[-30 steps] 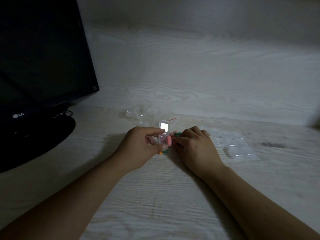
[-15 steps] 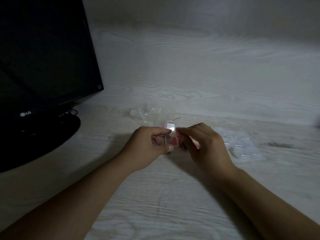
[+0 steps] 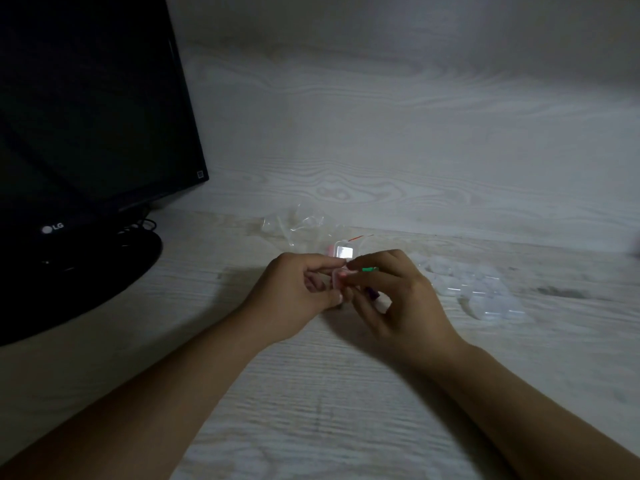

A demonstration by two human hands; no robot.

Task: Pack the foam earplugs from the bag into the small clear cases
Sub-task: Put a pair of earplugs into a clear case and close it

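Both forearms reach in from the near edge over the pale wood-grain surface (image 3: 311,410) and meet at its middle. The left hand (image 3: 294,296) has its fingers curled, pinching a small clear case (image 3: 341,268) between thumb and fingertips; the case's lid stands open and catches a bright white glare, and something pinkish shows inside it. The right hand (image 3: 398,299) is curled too, its thumb and forefinger closing on the case's right side, with a purple earplug (image 3: 372,292) tucked under its fingers. A green earplug (image 3: 370,269) shows just past the right hand's knuckles. The hands hide most of the case body, so its contents cannot be told exactly. To the right, near the hand, lies a cluster of clear cases (image 3: 485,292) touching one another. Just behind the hands rests a crumpled clear bag (image 3: 298,226) with a thin red strip along its edge. Far left stands a dark monitor (image 3: 90,116) on a round black base, its bezel reading "LG". A pale wood-grain wall (image 3: 415,133) rises behind.
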